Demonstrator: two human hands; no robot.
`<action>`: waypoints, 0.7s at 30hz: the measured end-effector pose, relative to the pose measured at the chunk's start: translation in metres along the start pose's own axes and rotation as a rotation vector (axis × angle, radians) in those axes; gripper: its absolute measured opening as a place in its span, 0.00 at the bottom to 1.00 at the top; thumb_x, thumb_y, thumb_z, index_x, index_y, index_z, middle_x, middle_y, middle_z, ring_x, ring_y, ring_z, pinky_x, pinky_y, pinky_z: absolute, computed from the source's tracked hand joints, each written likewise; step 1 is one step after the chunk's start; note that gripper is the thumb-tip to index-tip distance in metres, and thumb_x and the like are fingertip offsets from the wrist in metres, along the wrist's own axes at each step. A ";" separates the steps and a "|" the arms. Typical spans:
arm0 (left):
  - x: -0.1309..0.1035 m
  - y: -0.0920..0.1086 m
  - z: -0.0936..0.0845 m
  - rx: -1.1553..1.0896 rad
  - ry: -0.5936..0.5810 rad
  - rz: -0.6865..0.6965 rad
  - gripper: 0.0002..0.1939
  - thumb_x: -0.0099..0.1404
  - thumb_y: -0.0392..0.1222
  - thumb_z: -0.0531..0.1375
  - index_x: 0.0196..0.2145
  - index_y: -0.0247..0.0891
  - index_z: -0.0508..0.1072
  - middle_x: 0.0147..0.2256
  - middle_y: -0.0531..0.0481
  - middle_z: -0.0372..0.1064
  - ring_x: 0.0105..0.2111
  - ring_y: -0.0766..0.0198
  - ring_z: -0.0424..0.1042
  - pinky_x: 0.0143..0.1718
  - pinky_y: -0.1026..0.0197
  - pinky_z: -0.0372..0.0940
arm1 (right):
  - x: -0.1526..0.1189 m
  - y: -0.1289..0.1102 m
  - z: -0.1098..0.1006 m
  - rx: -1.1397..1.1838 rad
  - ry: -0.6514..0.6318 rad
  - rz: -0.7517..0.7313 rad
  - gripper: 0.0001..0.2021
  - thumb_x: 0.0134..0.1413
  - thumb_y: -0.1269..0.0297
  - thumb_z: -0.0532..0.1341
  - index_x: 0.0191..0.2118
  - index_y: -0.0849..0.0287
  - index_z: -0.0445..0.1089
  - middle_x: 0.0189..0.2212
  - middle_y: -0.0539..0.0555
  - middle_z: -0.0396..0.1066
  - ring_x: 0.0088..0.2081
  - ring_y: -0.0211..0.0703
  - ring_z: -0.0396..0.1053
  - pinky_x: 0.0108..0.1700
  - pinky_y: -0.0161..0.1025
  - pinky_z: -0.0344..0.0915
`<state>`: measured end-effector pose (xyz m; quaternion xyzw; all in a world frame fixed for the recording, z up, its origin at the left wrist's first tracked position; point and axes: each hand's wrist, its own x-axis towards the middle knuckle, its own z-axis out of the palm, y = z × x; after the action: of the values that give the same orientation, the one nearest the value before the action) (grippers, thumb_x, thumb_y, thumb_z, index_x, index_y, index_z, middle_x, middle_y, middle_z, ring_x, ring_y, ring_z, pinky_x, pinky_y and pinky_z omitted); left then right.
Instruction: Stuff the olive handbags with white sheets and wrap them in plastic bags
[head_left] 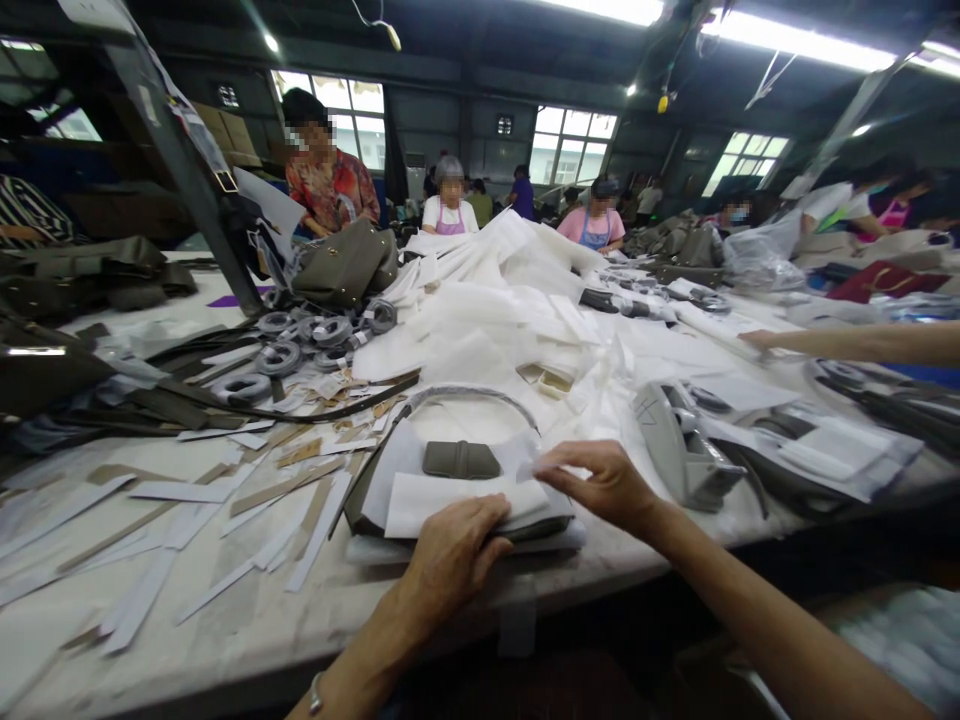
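Observation:
An olive-grey bag point(367, 490) lies on the white table in front of me, with white foam sheet point(420, 505) folded over its near part. Its flap tab point(462, 459) shows above the foam, and a wrapped handle loops behind it. My left hand point(461, 545) rests on the foam at the bag's near edge, fingers together and pressing on the sheet. Over the bag's right side is my right hand point(600, 480), its thumb and fingertips pinched at the edge of thin white wrapping. What exactly lies between those fingertips is too small to tell.
Paper and cardboard strips point(180, 492) litter the left, near wrapped rolls point(279, 357). A grey tape dispenser point(686, 450) stands at the right. White foam sheets point(487, 320) are heaped behind. Another person's arm point(862, 343) reaches in from the right; several people work beyond.

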<state>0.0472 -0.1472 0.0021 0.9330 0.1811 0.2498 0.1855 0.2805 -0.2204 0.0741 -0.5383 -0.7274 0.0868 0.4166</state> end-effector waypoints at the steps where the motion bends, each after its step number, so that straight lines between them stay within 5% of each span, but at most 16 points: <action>1: 0.000 0.000 0.000 -0.006 0.014 -0.011 0.21 0.63 0.38 0.64 0.53 0.39 0.67 0.50 0.44 0.73 0.48 0.54 0.74 0.50 0.50 0.71 | -0.012 -0.001 0.003 -0.031 -0.076 -0.048 0.07 0.60 0.64 0.63 0.36 0.57 0.78 0.31 0.53 0.80 0.32 0.41 0.77 0.36 0.34 0.72; 3: 0.000 0.000 0.000 -0.006 0.037 -0.016 0.23 0.63 0.37 0.63 0.54 0.39 0.65 0.53 0.43 0.70 0.49 0.54 0.73 0.51 0.51 0.71 | -0.035 -0.004 0.013 -0.099 -0.122 -0.124 0.07 0.61 0.68 0.61 0.40 0.57 0.77 0.34 0.55 0.80 0.35 0.41 0.77 0.38 0.34 0.73; 8: -0.003 -0.007 0.003 0.037 0.057 0.130 0.26 0.65 0.30 0.54 0.59 0.45 0.63 0.63 0.44 0.58 0.59 0.56 0.65 0.55 0.52 0.67 | -0.058 -0.025 0.055 -0.258 0.073 -0.181 0.12 0.59 0.75 0.56 0.42 0.55 0.73 0.34 0.53 0.79 0.39 0.43 0.76 0.53 0.47 0.69; 11: -0.005 -0.012 0.006 0.037 0.057 0.235 0.23 0.66 0.30 0.52 0.58 0.42 0.67 0.59 0.44 0.66 0.59 0.55 0.65 0.57 0.49 0.65 | -0.064 -0.037 0.070 -0.301 0.115 -0.158 0.14 0.60 0.76 0.54 0.44 0.55 0.72 0.36 0.54 0.79 0.41 0.43 0.75 0.56 0.50 0.66; 14: -0.006 -0.012 0.007 0.043 0.013 0.265 0.20 0.69 0.33 0.52 0.57 0.42 0.68 0.54 0.45 0.71 0.54 0.57 0.71 0.56 0.49 0.66 | -0.065 -0.038 0.060 -0.224 0.085 -0.129 0.08 0.61 0.68 0.59 0.42 0.54 0.74 0.36 0.52 0.79 0.39 0.44 0.76 0.55 0.48 0.66; 19: -0.004 -0.009 0.004 0.089 -0.015 0.245 0.21 0.69 0.31 0.50 0.56 0.44 0.69 0.55 0.47 0.70 0.54 0.57 0.70 0.56 0.47 0.66 | 0.000 -0.022 0.029 -0.198 0.008 0.218 0.14 0.67 0.57 0.55 0.39 0.56 0.76 0.37 0.54 0.80 0.39 0.44 0.76 0.44 0.38 0.69; 21: -0.004 -0.009 0.003 0.106 -0.030 0.244 0.22 0.69 0.31 0.50 0.57 0.44 0.68 0.56 0.47 0.69 0.55 0.56 0.69 0.56 0.47 0.66 | 0.042 -0.007 0.033 -0.322 -0.303 0.302 0.18 0.70 0.58 0.48 0.50 0.58 0.74 0.49 0.56 0.76 0.51 0.45 0.72 0.53 0.38 0.64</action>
<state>0.0434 -0.1415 -0.0059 0.9602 0.0763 0.2468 0.1066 0.2488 -0.1767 0.0787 -0.6811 -0.6972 0.1108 0.1943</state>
